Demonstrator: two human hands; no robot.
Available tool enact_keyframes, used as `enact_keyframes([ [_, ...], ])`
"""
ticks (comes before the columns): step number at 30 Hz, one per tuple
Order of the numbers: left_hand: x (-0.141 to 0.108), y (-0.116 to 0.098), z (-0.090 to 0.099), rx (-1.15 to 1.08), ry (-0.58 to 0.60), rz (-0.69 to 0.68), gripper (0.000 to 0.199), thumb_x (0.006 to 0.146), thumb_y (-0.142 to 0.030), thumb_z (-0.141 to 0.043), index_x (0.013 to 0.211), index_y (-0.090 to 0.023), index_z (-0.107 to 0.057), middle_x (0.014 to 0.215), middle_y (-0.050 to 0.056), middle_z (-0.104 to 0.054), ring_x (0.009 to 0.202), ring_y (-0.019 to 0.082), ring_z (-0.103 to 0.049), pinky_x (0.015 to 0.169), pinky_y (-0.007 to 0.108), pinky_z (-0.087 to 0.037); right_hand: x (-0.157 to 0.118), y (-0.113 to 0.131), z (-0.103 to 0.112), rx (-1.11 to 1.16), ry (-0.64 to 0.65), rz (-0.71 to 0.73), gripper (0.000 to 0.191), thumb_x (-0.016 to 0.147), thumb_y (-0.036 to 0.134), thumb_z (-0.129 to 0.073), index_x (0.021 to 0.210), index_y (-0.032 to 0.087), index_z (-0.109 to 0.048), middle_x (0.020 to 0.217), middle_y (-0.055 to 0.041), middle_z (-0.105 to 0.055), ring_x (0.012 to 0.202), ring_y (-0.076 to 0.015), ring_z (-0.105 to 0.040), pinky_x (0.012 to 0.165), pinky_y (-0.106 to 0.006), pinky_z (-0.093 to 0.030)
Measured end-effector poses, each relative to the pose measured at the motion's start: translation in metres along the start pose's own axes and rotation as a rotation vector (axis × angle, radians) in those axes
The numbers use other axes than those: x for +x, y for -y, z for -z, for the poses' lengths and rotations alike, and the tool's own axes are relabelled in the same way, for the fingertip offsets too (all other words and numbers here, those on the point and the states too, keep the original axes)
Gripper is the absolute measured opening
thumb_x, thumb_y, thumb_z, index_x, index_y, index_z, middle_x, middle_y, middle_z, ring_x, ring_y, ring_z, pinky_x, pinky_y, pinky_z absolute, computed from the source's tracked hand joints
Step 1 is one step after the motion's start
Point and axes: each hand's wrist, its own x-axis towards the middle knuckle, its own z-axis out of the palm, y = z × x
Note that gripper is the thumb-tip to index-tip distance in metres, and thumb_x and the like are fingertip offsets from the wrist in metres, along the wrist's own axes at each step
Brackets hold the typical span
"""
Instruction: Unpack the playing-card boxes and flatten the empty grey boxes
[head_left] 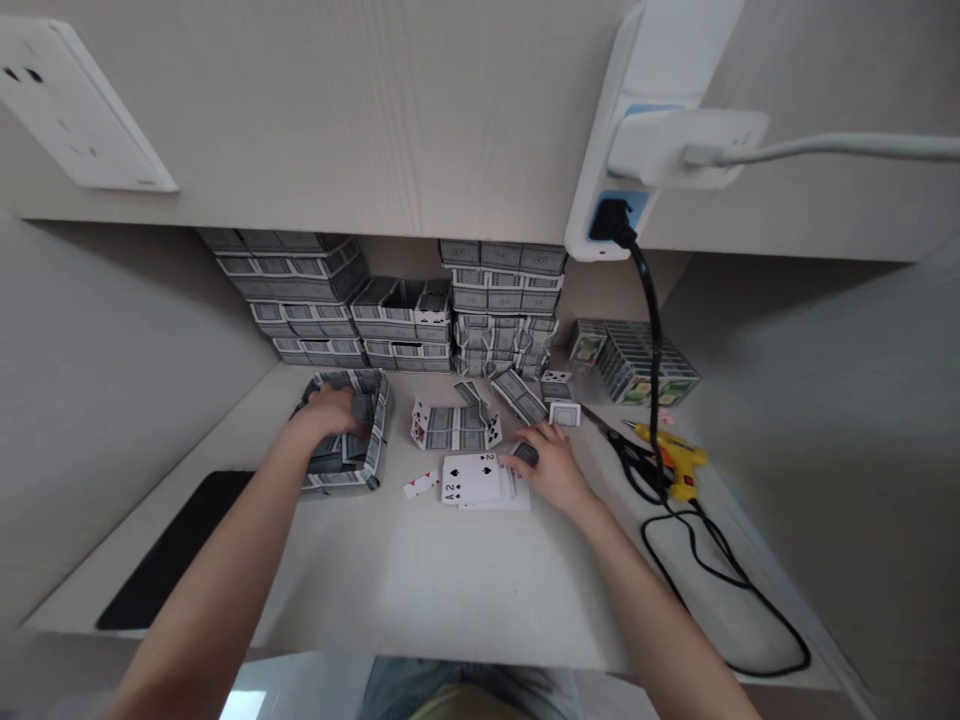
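My left hand (330, 412) reaches into an open box (380, 440) built from folded grey-backed playing cards. Its fingers are curled at a folded playing card (364, 408) inside, and the fingertips are partly hidden. On the desk, my right hand (553, 468) has thumb and forefinger closed around a small dark grey folded playing card (527, 453). Beside that hand lies a face-up stack of playing cards (471, 478), a two of spades on top. Just behind the stack is a flat joined piece of folded cards (456, 428) with raised ends, loose folded cards leaning on it.
Stacked card boxes (307, 320) line the back, next to another card tower (506, 300). At right are packed card decks (645, 365), black scissors (637, 465) and a yellow glue gun (684, 465). Its black cord (654, 330) hangs from a power strip (600, 215). A black mat (176, 550) lies left.
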Motion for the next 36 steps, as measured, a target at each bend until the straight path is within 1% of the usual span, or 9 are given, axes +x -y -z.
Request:
enact_keyframes([
  [4,-0.001,-0.005,-0.01,-0.06,-0.033,-0.02,0.06,0.057,-0.022,-0.06,0.113,-0.005,-0.046,0.105,0.022,-0.056,0.097,0.031,-0.056,0.075,0.033,-0.044,-0.003,0.008,0.003,0.118,-0.099,0.186,0.033,0.071,0.044,-0.06,0.095,0.022,-0.06,0.088,-0.0068,-0.054,0.092,-0.0237,-0.046,0.081,-0.038,-0.038],
  [8,-0.013,-0.01,-0.001,-0.138,-0.145,-0.037,0.047,0.069,-0.02,-0.047,0.114,-0.007,-0.042,0.097,0.017,-0.061,0.092,0.026,-0.058,0.076,0.031,-0.044,-0.005,0.015,0.005,0.144,-0.076,0.287,0.029,0.071,0.038,-0.062,0.095,0.022,-0.06,0.085,-0.0058,-0.055,0.089,-0.0228,-0.047,0.08,-0.037,-0.039],
  [12,-0.036,-0.014,0.017,-0.174,-0.407,0.066,0.044,0.077,-0.031,-0.042,0.115,-0.01,-0.042,0.104,0.017,-0.059,0.095,0.028,-0.056,0.074,0.033,-0.044,0.0,0.001,0.007,0.129,-0.177,0.133,0.019,0.083,0.025,-0.044,0.096,0.02,-0.058,0.085,-0.0065,-0.058,0.086,-0.0213,-0.05,0.079,-0.036,-0.039],
  [15,-0.045,-0.015,0.022,-0.143,-0.395,0.05,0.031,0.078,-0.034,-0.04,0.098,-0.014,-0.054,0.1,0.014,-0.06,0.093,0.027,-0.056,0.073,0.031,-0.043,0.005,-0.018,0.01,0.099,-0.19,-0.033,0.02,0.083,0.022,-0.042,0.092,0.019,-0.059,0.084,-0.0073,-0.059,0.085,-0.0207,-0.052,0.076,-0.033,-0.041],
  [18,-0.047,-0.013,0.013,-0.153,-0.371,0.055,0.032,0.08,-0.036,-0.037,0.095,-0.016,-0.055,0.09,0.012,-0.064,0.086,0.027,-0.059,0.067,0.03,-0.042,0.005,-0.029,0.013,0.089,-0.016,-0.108,0.017,0.077,0.032,-0.052,0.086,0.02,-0.06,0.081,-0.0056,-0.061,0.081,-0.0199,-0.053,0.074,-0.031,-0.041],
  [23,-0.051,0.001,-0.004,-0.257,-0.479,0.184,0.04,0.084,-0.041,-0.028,0.101,-0.014,-0.051,0.083,0.012,-0.064,0.077,0.026,-0.06,0.061,0.029,-0.04,0.001,-0.027,0.011,0.08,0.175,-0.132,0.042,0.051,0.042,-0.073,0.083,0.019,-0.058,0.082,-0.0035,-0.061,0.083,-0.021,-0.054,0.07,-0.029,-0.04],
  [28,-0.056,0.026,0.0,-0.329,-0.592,0.342,0.047,0.081,-0.045,-0.034,0.108,-0.01,-0.049,0.092,0.014,-0.063,0.081,0.026,-0.059,0.061,0.029,-0.04,0.002,-0.026,0.006,0.151,0.185,-0.212,0.044,0.052,0.036,-0.072,0.087,0.018,-0.054,0.083,-0.0033,-0.061,0.074,-0.0177,-0.057,0.064,-0.026,-0.04],
  [33,-0.059,0.037,0.004,-0.314,-0.543,0.323,0.048,0.08,-0.049,-0.034,0.105,-0.012,-0.053,0.087,0.013,-0.065,0.078,0.025,-0.059,0.057,0.027,-0.038,0.002,-0.026,0.002,0.145,0.137,-0.209,0.032,0.062,0.035,-0.066,0.089,0.02,-0.055,0.085,-0.0041,-0.063,0.078,-0.0186,-0.058,0.066,-0.026,-0.04],
  [36,-0.061,0.039,0.002,-0.233,-0.502,0.325,0.049,0.081,-0.052,-0.029,0.089,-0.013,-0.059,0.073,0.01,-0.064,0.069,0.024,-0.059,0.052,0.026,-0.034,0.002,-0.026,0.0,0.148,0.102,-0.219,0.028,0.066,0.035,-0.062,0.089,0.019,-0.055,0.084,-0.0046,-0.063,0.077,-0.0186,-0.058,0.065,-0.026,-0.04],
])
